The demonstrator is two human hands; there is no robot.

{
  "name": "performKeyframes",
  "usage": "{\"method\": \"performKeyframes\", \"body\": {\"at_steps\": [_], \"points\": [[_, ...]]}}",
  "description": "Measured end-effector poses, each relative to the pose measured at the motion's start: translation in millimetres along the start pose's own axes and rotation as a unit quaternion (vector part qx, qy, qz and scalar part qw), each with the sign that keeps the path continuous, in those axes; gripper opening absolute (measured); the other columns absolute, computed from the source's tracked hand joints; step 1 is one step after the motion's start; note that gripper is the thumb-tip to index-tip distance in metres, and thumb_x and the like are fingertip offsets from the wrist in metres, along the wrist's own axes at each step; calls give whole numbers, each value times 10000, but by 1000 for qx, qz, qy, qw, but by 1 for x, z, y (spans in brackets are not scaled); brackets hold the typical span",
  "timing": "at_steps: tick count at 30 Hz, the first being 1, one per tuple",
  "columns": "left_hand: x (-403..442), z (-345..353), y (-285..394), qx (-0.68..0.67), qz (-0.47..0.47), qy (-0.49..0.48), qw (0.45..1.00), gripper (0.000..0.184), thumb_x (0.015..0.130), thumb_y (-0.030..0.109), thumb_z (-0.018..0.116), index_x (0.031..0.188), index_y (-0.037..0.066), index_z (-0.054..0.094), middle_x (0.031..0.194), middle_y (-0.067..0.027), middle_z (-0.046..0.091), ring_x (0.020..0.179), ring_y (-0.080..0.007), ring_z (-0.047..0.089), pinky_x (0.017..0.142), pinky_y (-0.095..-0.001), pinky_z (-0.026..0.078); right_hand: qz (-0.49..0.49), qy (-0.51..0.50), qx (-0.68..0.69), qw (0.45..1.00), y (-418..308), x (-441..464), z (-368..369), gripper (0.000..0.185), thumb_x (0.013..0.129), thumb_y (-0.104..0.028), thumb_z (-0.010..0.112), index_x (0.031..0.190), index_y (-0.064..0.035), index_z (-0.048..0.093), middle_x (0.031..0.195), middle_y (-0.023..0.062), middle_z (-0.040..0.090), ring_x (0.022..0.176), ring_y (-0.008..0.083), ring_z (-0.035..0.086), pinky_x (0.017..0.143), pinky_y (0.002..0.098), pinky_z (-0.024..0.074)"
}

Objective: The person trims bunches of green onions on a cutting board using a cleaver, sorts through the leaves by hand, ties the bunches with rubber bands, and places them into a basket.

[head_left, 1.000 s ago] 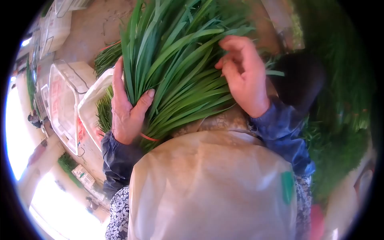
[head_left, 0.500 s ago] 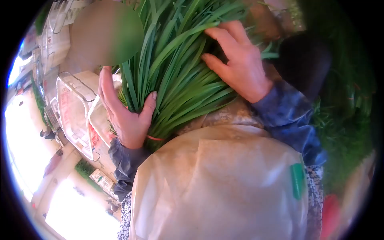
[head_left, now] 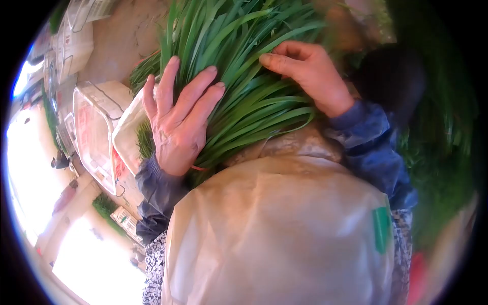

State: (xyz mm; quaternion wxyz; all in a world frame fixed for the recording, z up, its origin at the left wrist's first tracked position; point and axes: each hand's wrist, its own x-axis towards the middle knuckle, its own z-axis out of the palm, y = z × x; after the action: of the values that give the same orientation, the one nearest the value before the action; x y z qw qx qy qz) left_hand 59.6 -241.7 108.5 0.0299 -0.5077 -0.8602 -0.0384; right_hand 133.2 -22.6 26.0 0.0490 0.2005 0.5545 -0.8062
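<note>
A large bunch of garlic chives (head_left: pixel 254 104) lies across my lap, its long flat green leaves fanning up and to the right. Near its lower end a red band (head_left: pixel 200 168) shows, partly covered. My left hand (head_left: pixel 180 119) rests flat on the left side of the bunch, fingers spread over the leaves. At the upper right, my right hand (head_left: pixel 317 73) is closed, thumb and forefinger pinched at a leaf on the bunch's outer edge. Its other fingers are curled and partly hidden.
A pale apron (head_left: pixel 279 229) covers my lap. White baskets (head_left: pixel 94 134) stand to the left, with more greens (head_left: pixel 145 140) beside my left wrist. A blurred green heap (head_left: pixel 439 168) is at the right. A dark rounded shape (head_left: pixel 391 81) sits beyond my right sleeve.
My left hand has gone from gripping the bunch's side, thumb apart, to lying spread on top. My right hand has closed from spread fingers into a pinch on a leaf.
</note>
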Motion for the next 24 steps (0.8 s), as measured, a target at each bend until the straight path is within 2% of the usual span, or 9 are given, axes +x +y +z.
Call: {"method": "performKeyframes", "body": {"at_steps": [4,7,8,9,11,12,14,17,24], "points": [[0,1,-1,-1,3,9,1000,285,788,10,612,1032,114,715,1228,-12,657,1299,-362,466,1048,-609,317,20,-8,98,995,2,4,8,123,848,-122,741,814,-9,704,747,-27,651,660,34,549,599,211,439],[-3,6,-7,-19,16,37,999,286,759,3,627,1018,92,708,1220,-30,660,1270,-369,490,1032,-590,345,26,6,43,999,-6,-4,7,124,846,-115,737,790,-19,682,723,-45,632,652,32,539,598,214,434],[-3,6,-10,-13,4,41,999,286,759,3,627,1018,92,708,1220,-30,660,1270,-369,490,1032,-590,345,-22,1,-42,999,-7,-7,5,124,835,-82,734,777,-9,652,719,-41,618,661,36,533,603,222,433],[-4,6,-14,-56,11,65,996,269,754,16,645,1007,83,706,1217,-43,661,1257,-376,499,1029,-575,355,-24,-14,-47,999,-14,-13,8,124,835,-82,734,777,-9,652,719,-41,618,661,36,533,603,222,433],[-10,-4,-16,-90,6,96,991,254,748,29,663,995,73,704,1214,-55,661,1244,-383,508,1025,-560,364,-186,15,-156,970,-36,-26,15,104,804,-35,733,789,6,639,737,7,627,662,83,563,616,237,440],[-11,-12,-17,-118,15,80,990,226,782,51,654,1005,53,695,1216,-94,662,1254,-405,508,1040,-536,372,-190,2,-158,969,-46,-28,17,104,804,-35,733,789,6,639,737,7,627,662,83,563,616,237,440],[-14,-24,-18,-152,25,39,987,221,817,143,675,1003,25,687,1257,-162,633,1283,-453,478,1063,-521,366,-339,-78,-283,894,-64,-31,20,164,790,89,677,945,35,668,954,84,655,879,154,603,794,267,469],[-25,-23,-20,-198,-4,10,980,255,743,190,740,957,56,699,1297,-83,610,1263,-414,463,1040,-555,345,-326,-153,-251,898,-81,-28,39,188,789,108,656,964,39,665,973,102,654,905,173,608,811,279,474],[-72,-8,-32,-185,-65,-9,981,235,706,155,761,901,42,696,1395,-87,551,1330,-459,390,1055,-582,326,-256,-264,-63,928,-68,-12,85,213,820,102,652,1027,51,651,1038,114,650,960,167,607,841,286,480]]}}
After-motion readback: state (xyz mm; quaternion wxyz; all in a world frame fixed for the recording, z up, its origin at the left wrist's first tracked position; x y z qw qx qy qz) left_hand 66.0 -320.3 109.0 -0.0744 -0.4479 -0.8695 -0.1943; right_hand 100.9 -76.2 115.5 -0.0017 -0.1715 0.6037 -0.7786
